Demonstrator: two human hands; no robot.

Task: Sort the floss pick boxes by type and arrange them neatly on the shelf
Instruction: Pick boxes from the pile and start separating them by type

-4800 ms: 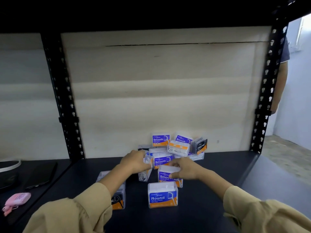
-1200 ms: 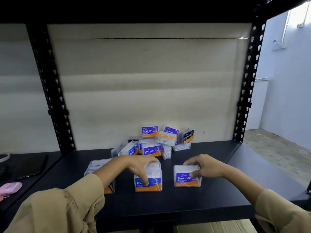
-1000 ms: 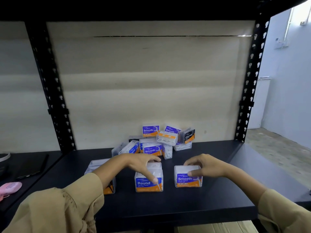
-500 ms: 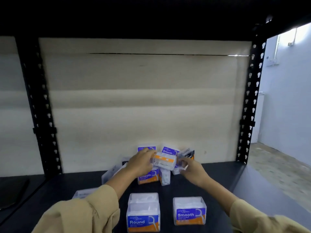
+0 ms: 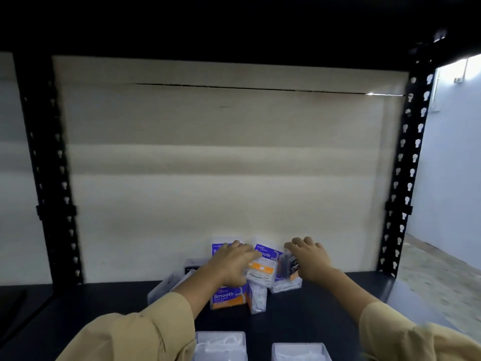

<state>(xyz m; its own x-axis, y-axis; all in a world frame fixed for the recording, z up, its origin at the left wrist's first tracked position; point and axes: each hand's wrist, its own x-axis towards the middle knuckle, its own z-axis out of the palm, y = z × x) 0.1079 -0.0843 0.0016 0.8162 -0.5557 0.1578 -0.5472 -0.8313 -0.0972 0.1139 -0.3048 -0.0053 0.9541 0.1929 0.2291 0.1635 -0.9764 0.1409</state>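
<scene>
A: Where are the floss pick boxes?
B: Most are heaped in a pile of floss pick boxes [image 5: 260, 280] at 12 o'clock from the person, at the back of the dark shelf [image 5: 338, 303] and close to the pale back board [image 5: 234, 165]. At 6 o'clock of the pile, at the near edge of the view, a clear box [image 5: 220, 343] and a second clear box [image 5: 300, 351] stand side by side, not touching and well apart from the pile

A: And the hands?
B: Both reach into the pile. The left hand [image 5: 234, 261] lies over the orange-topped box [image 5: 261, 268] on top, its grip apart: the fingers stretch flat across the lid, though blur softens them. At 6 o'clock of that hand, the front Smooth box [image 5: 226, 298] stands upright with its label facing the person

A: The right one?
B: The right hand [image 5: 309, 259] is palm down at 3 o'clock of the pile, grip apart, fingers spread and straight. A black Charcoal box [image 5: 290, 268] stands just at its thumb side; whether the thumb touches it I cannot tell

A: Anything else in the pile?
B: A rear Smooth box [image 5: 268, 252] stands at 12 o'clock of the orange-topped one, between the two hands. A small box on end [image 5: 257, 300] sits at 3 o'clock of the front Smooth box, right against it. A toppled clear box [image 5: 162, 290] lies at 9 o'clock of the pile
</scene>
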